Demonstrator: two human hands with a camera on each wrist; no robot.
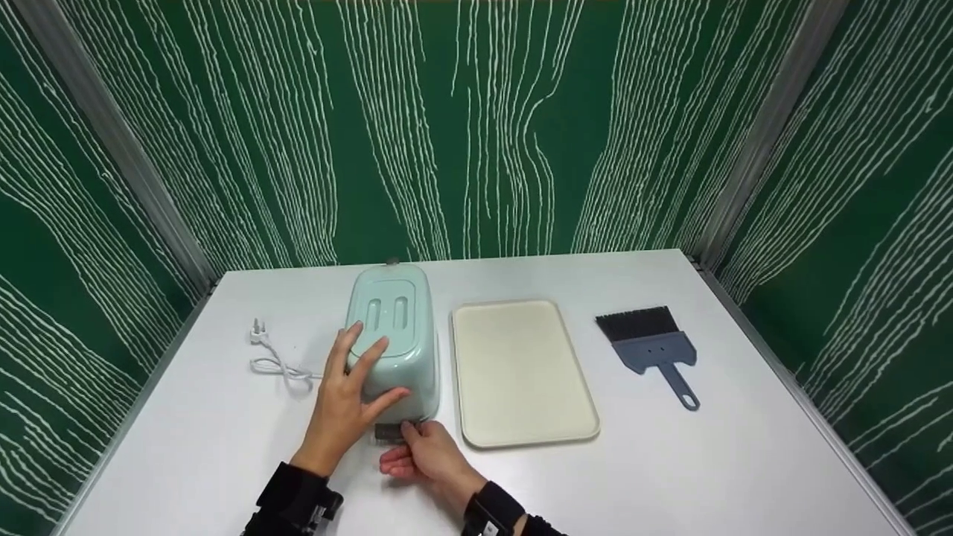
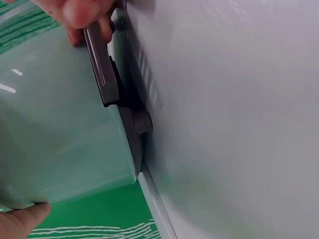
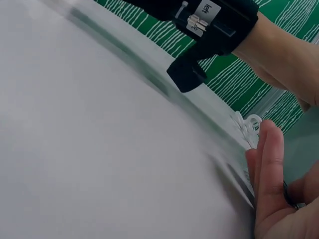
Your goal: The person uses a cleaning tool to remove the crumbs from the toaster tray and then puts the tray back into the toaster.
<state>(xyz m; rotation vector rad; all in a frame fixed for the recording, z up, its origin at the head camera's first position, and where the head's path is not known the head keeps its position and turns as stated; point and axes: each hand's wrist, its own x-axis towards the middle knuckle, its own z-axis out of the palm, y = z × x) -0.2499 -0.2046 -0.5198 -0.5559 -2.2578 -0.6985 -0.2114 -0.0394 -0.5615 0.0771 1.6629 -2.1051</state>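
A mint-green toaster point(image 1: 394, 320) with two oblong recesses in its top stands left of the table's middle. My left hand point(image 1: 346, 398) rests on its near end, fingers spread over the top edge and thumb along the near face. At the toaster's low near end, my right hand point(image 1: 428, 454) pinches a dark grey bar point(image 1: 389, 432) between thumb and finger, the other fingers loosely bent below. In the left wrist view the bar point(image 2: 102, 69) juts out beside the dark base point(image 2: 132, 137), above the white tabletop. The right wrist view shows my right hand point(image 3: 274, 184) low over the table.
A white cord with a plug point(image 1: 258, 336) lies coiled left of the toaster. Right of it is a cream tray point(image 1: 521, 372), and farther right a grey-blue hand brush point(image 1: 655, 350) with black bristles. Green patterned walls point(image 1: 506, 149) close off the back and sides.
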